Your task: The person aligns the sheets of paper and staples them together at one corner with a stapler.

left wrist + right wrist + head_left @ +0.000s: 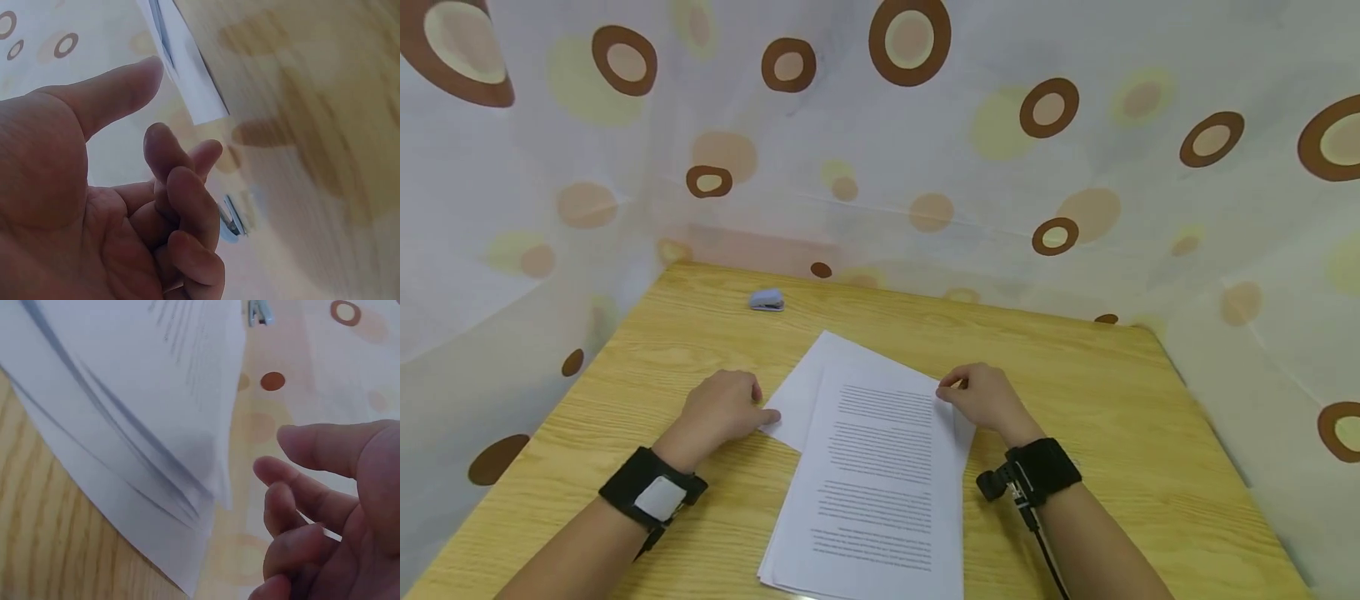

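Note:
A stack of printed white sheets [880, 467] lies fanned out on the wooden table [1120, 417], with the lowest sheets skewed to the left. My left hand [760, 408] rests at the stack's left corner, fingers loosely curled and thumb out, holding nothing. The left wrist view shows that left hand [169, 112] just short of a sheet corner [197, 94]. My right hand [947, 390] sits at the top sheet's far right corner. In the right wrist view the right hand [281, 462] has relaxed, curled fingers beside the layered sheet edges [156, 456], with nothing gripped.
A small pale blue stapler [767, 300] lies near the table's far left edge, beyond the sheets; it also shows as the stapler [234, 219] and the stapler [259, 311]. A white curtain with brown rings [910, 125] hangs round the table on three sides.

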A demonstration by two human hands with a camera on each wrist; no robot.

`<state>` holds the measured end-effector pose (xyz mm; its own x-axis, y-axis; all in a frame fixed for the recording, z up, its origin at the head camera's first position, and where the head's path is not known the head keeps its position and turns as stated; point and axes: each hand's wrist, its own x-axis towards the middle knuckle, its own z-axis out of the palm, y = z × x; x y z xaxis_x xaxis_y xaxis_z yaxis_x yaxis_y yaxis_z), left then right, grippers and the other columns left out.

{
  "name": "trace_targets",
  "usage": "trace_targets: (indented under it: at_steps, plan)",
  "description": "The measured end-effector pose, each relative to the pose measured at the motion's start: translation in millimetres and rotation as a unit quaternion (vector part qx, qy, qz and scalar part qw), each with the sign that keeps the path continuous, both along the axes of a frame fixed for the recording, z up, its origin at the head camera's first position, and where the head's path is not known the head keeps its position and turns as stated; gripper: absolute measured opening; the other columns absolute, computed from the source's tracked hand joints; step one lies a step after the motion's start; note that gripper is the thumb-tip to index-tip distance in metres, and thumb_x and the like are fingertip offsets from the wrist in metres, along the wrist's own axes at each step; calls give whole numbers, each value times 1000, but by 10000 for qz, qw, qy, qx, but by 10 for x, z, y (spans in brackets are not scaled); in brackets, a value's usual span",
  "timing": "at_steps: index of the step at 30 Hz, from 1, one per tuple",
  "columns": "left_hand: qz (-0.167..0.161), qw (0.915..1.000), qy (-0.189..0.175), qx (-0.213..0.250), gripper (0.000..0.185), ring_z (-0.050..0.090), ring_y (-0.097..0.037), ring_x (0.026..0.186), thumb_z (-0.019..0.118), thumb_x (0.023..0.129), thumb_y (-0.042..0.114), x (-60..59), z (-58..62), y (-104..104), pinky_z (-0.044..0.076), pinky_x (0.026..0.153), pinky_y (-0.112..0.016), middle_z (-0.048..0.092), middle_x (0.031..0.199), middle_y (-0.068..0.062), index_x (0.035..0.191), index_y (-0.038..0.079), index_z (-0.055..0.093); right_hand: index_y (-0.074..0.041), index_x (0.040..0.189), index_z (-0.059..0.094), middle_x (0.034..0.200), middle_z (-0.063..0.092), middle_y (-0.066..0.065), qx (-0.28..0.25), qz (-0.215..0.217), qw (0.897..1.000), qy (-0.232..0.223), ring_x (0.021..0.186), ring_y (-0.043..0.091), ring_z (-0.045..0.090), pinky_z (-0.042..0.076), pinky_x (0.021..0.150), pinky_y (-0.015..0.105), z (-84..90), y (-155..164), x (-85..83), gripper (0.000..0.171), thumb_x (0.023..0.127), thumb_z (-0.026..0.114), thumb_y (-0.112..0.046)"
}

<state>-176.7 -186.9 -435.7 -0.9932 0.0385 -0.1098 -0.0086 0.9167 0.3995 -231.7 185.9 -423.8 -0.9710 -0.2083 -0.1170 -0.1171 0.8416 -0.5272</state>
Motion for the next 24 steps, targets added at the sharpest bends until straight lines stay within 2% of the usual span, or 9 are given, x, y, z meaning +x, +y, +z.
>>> trace_targets:
  at_steps: [4,7,10,16,24]
  plan:
    - [23,9998,174,-90,37,56,-18,64,84,83,40,8,-67,14,42,53,-29,63,76,-3,83,6,70,-9,112,78,97,73,9,222,-102,9994,225,76,21,60,46,63,30,-60,-85,-119,26,99,69,-29]
    - [108,9995,235,-158,41,49,-16,56,85,82,40,18,-84,62,36,48,-28,50,62,1,67,9,62,-10,109,80,100,75,8,421,-214,9984,306,77,21,62,46,63,31,-82,-164,-207,25,98,70,-30]
    - [157,9994,206,-234,49,44,-13,50,85,80,41,23,-92,114,32,45,-26,39,56,4,57,13,53,-12,106,81,101,77,7,571,-374,9972,298,81,23,64,50,65,34,-100,-227,-278,23,97,71,-30]
    - [175,9993,154,-288,51,45,-13,49,87,78,44,29,-81,175,32,45,-26,38,55,5,55,15,51,-12,102,81,104,77,7,802,-519,9950,305,87,24,67,55,74,40,-163,-288,-365,24,94,73,-33]
    - [232,9985,208,-442,51,44,-13,50,88,76,44,23,-70,189,32,45,-26,39,56,4,57,14,53,-13,96,80,97,76,4,904,-544,9936,410,82,22,65,53,69,38,-225,-334,-427,22,92,75,-35]
